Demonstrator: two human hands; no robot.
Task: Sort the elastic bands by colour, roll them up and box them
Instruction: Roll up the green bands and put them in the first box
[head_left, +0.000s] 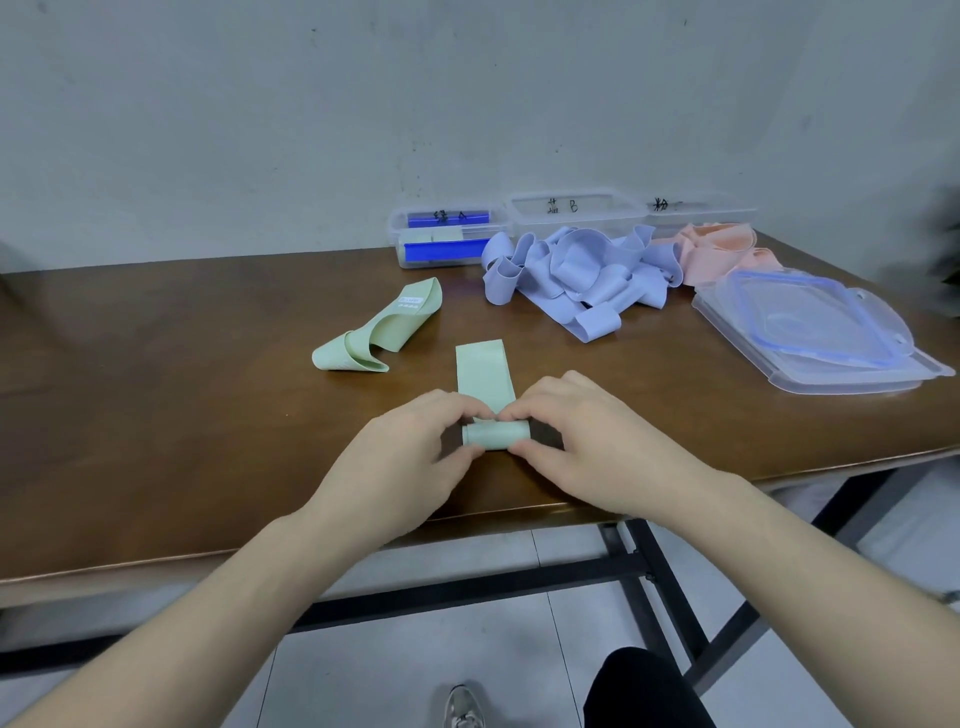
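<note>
While both hands meet near the front edge of the brown table (182, 415), a pale green band (485, 382) lies flat there, its near end wound into a small roll (496, 434). The left hand (410, 457) pinches the roll's left end between thumb and fingers; the right hand (582, 441) grips the right end the same way — fingertips pressing over the top of the roll. Beyond the roll, the unrolled length of band stretches away from the person. Left of and beyond the roll, a second green band (384, 330) rests in a loose curl, apart from the hands. Farther back and right of the roll sits a tangle of lilac bands (571, 275), with a heap of pink bands (717, 247) just beside it. Behind these piles, three clear boxes (566, 215) stand against the wall — the leftmost holds blue-edged pieces and something pale green. Right of the roll, clear lids (810, 332) with blue seals are stacked near the table's corner.
</note>
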